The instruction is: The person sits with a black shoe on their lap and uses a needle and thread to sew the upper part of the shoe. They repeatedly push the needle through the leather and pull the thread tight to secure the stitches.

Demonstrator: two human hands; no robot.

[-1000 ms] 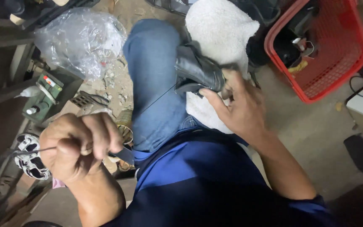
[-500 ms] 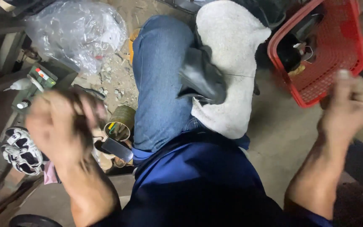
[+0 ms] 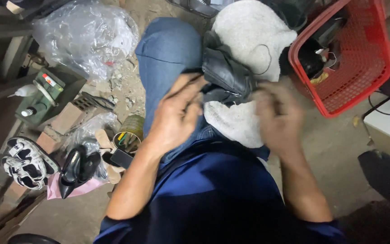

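I sit with a black leather shoe piece (image 3: 226,74) on a white fleecy cloth (image 3: 249,31) spread over my lap, next to my raised knee in blue jeans (image 3: 168,49). My left hand (image 3: 177,117) reaches in from the left. Its thumb and fingertips close on the left edge of the leather, and a thin dark line crosses the fingers. My right hand (image 3: 278,115) is blurred and sits at the right end of the leather. Its grip cannot be made out.
A red plastic basket (image 3: 362,68) with dark items stands at the right. On the dirt floor at the left lie a clear plastic bag (image 3: 82,36), a tin can of tools (image 3: 129,133), black heeled shoes (image 3: 75,167), black-and-white sandals (image 3: 25,162) and a green box (image 3: 46,95).
Both hands were spread wide apart and away from the leather half a second ago. They have now come back together at it, the left from low left and the right from upper right.
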